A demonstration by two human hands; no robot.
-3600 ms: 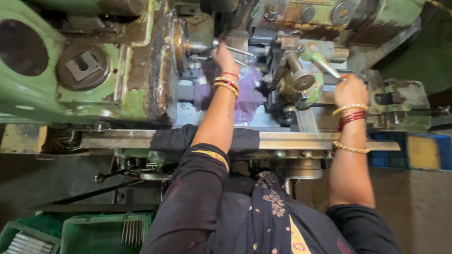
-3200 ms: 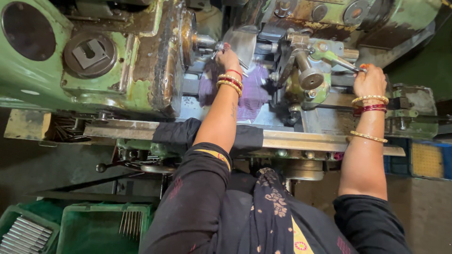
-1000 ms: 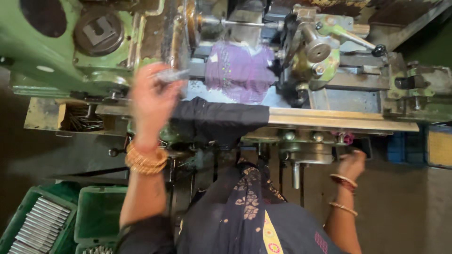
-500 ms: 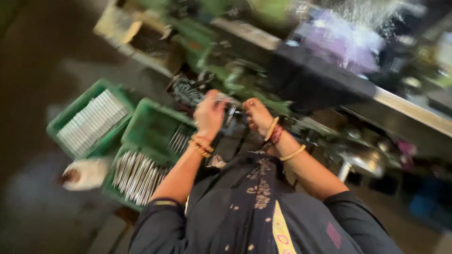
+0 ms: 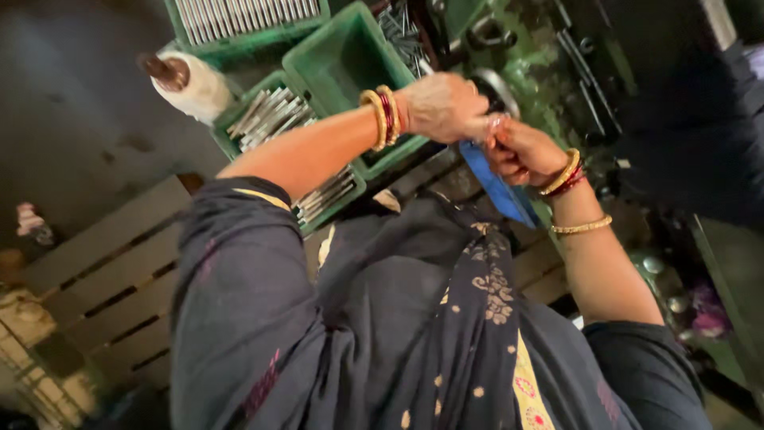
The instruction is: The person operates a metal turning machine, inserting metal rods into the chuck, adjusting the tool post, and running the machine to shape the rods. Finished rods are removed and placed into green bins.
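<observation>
Since half a second before, our view had swung so the green crates (image 5: 350, 64) sat at upper left and our hands had come closer together in front of our chest. Our left hand (image 5: 446, 105) was curled nearly closed, fingertips meeting our right hand (image 5: 521, 150), which pinched shut on a flat blue piece (image 5: 497, 187). The piece slanted down to the right, over the wooden pallet (image 5: 111, 279), beside metal rods (image 5: 267, 115).

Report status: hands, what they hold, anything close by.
Left hand and right hand together on flat blue strip. Grip unclear. Green plastic crates of metal rods just beyond.
</observation>
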